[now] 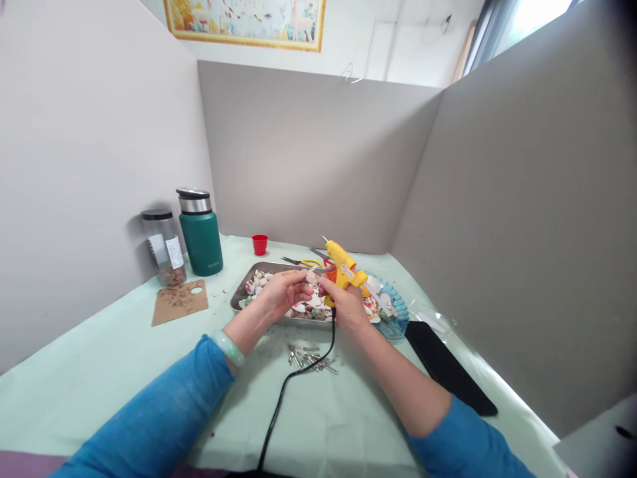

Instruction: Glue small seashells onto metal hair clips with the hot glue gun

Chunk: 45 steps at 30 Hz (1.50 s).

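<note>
My right hand (348, 305) is wrapped round a yellow glue gun (341, 255), its nozzle pointing up and to the left and its black cord (293, 373) hanging down over the table. My left hand (283, 293) is over the metal tray (237, 300), thumb and index finger pinched on a small pale shell piece (312, 277). The fingertips of both hands are close together at that piece. Below them the tray holds many shells (259, 280), partly hidden by my hands. A blue glass dish (398, 318) with more shells sits beside the tray on the right.
Small metal clips (303, 357) lie in front of the tray. Behind it are scissors (298, 261) and a red cup (259, 245). A green bottle (202, 239), a jar (164, 249) and a brown board (179, 303) are at left, a black flat object (448, 368) at right. Grey panels surround the table.
</note>
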Motion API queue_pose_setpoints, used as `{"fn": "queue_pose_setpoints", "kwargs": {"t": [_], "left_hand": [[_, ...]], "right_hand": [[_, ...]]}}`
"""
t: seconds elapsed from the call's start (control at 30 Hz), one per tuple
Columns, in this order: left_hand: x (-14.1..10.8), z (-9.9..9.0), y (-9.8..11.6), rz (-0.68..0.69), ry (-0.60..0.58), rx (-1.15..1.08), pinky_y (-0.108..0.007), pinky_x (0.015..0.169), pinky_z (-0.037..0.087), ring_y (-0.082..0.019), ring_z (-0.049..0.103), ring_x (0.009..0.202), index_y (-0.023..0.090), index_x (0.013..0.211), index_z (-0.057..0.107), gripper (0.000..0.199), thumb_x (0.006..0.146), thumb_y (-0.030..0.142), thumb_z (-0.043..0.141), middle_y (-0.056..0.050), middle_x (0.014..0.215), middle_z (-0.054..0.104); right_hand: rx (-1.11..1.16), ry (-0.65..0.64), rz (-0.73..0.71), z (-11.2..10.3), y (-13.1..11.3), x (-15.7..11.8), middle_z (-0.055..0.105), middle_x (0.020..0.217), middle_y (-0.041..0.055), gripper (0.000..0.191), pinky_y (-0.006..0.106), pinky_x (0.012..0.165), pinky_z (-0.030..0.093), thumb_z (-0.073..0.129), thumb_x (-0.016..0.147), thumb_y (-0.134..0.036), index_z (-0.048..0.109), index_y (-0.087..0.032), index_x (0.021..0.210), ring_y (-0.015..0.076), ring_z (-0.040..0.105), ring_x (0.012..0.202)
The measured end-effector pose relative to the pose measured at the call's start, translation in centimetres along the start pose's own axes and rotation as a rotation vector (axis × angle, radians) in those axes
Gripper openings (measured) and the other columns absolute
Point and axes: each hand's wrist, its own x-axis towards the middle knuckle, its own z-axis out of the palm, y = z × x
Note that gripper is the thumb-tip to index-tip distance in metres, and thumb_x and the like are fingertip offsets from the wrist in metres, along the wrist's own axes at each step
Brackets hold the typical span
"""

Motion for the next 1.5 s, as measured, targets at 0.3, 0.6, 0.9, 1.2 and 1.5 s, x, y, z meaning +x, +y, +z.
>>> {"fn": "queue_pose_setpoints", "kwargs": {"t": [0.3,0.6,0.9,1.2,1.5], "left_hand": [[-0.2,-0.5,0.2,0.083,-0.025,0.206,-0.023,0.050,0.049,-0.014,0.062,0.054,0.012,0.078,0.058,0.022,0.072,0.029,0.070,-0.004,0.062,0.062],[-0.6,-0.4,1.1,0.188,-0.064,0.558,-0.026,0.053,0.050,-0.015,0.061,0.050,0.015,0.069,0.051,0.031,0.075,0.042,0.064,-0.004,0.053,0.062],[-0.6,-1.4,1.7,0.188,-0.232,0.640,-0.023,0.051,0.045,-0.012,0.058,0.050,0.014,0.073,0.055,0.028,0.078,0.041,0.061,-0.002,0.057,0.061],[-0.7,-1.4,1.9,0.168,-0.295,0.644,-0.024,0.053,0.044,-0.012,0.058,0.052,0.014,0.074,0.054,0.026,0.079,0.039,0.061,-0.002,0.065,0.060],[-0.9,-1.4,2.1,0.151,-0.345,0.644,-0.025,0.055,0.045,-0.013,0.059,0.053,0.015,0.074,0.053,0.026,0.079,0.039,0.061,-0.003,0.061,0.060]], "right_hand": [[0.062,-0.028,0.100,-0.5,-0.3,0.4,0.058,0.066,-0.0044,0.035,0.025,0.054,0.044,0.073,0.061,-0.028,0.054,-0.019,0.090,0.0096,0.052,0.052],[0.011,-0.092,0.124,-1.0,-0.6,0.7,0.057,0.064,-0.0042,0.036,0.023,0.054,0.042,0.073,0.064,-0.028,0.054,-0.019,0.093,0.0093,0.052,0.053],[-0.011,-0.185,0.115,-1.4,-1.0,0.7,0.058,0.073,-0.0024,0.035,0.025,0.055,0.045,0.073,0.063,-0.028,0.055,-0.020,0.092,0.0098,0.052,0.054],[-0.029,-0.235,0.064,-1.8,-0.5,0.9,0.058,0.071,-0.0027,0.026,0.025,0.057,0.044,0.069,0.069,-0.025,0.056,-0.019,0.091,0.0091,0.052,0.055],[-0.035,-0.242,0.080,-1.8,-0.7,0.7,0.059,0.076,-0.0016,0.031,0.026,0.057,0.046,0.070,0.066,-0.028,0.056,-0.020,0.092,0.0099,0.052,0.056]]}}
